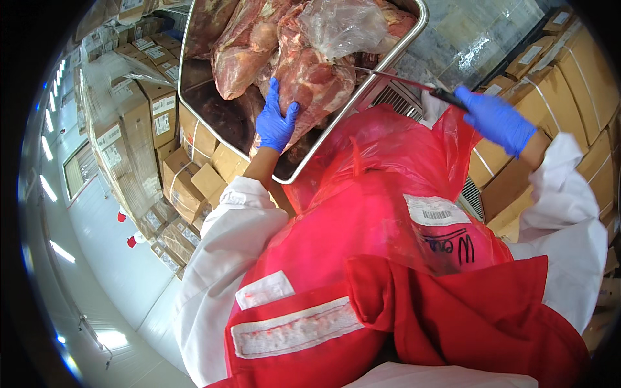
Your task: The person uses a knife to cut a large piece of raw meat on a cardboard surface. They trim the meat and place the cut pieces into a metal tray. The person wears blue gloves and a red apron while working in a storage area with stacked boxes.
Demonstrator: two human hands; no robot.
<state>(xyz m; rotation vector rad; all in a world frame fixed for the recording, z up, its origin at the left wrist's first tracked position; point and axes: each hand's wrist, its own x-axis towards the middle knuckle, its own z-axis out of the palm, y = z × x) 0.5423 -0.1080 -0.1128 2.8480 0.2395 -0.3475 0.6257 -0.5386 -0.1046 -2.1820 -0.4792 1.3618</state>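
My left hand (277, 124), in a blue glove, lies with fingers and thumb spread against a large piece of raw meat (317, 87) in a deep metal tub (422, 24). My right hand (497, 120), gloved alike, is wrapped round the black handle of a knife (446, 98). Its thin blade reaches left across the tub's rim, and the tip is at or close to the meat; contact cannot be told. Other meat pieces (249, 48) lie beside it, and a crumpled clear plastic bag (343, 26) covers part of the top.
Stacked cardboard boxes (563, 90) stand close on my right. More boxes (129, 113), partly wrapped in film, are piled on the left. A red plastic apron (336, 226) covers my front, up against the tub. Grey tiled floor (466, 39) shows beyond the tub.
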